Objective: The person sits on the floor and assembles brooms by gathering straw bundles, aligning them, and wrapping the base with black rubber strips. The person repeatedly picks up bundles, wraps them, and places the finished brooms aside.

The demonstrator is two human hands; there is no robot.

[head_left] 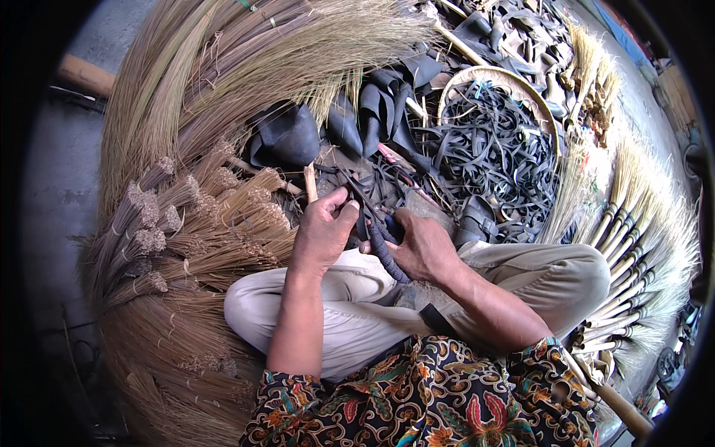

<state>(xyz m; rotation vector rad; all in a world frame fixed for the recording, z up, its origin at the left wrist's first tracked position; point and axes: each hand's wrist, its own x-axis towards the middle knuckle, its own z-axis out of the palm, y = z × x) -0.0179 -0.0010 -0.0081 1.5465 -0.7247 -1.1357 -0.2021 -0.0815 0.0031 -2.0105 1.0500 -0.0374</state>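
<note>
My right hand (424,252) is closed round the dark wrapped handles of a pair of large scissors (386,257), held above my crossed legs. Their dark blades point up and away, toward the left. My left hand (325,229) is closed beside the blades, its thumb and fingers pinching a black rubber strip (360,225) that lies against them. Fingers hide part of the strip. Just beyond my left fingertips rises the end of a pale stick (310,182). Black rubber scraps (378,179) lie on the floor past my hands.
Bundles of dry grass stalks (186,253) are heaped on my left, with long loose grass (223,82) behind. Cut black strips fill a round woven basket (449,93) ahead. Rubber sheets (287,134) lie near it. Finished brooms (622,231) line my right.
</note>
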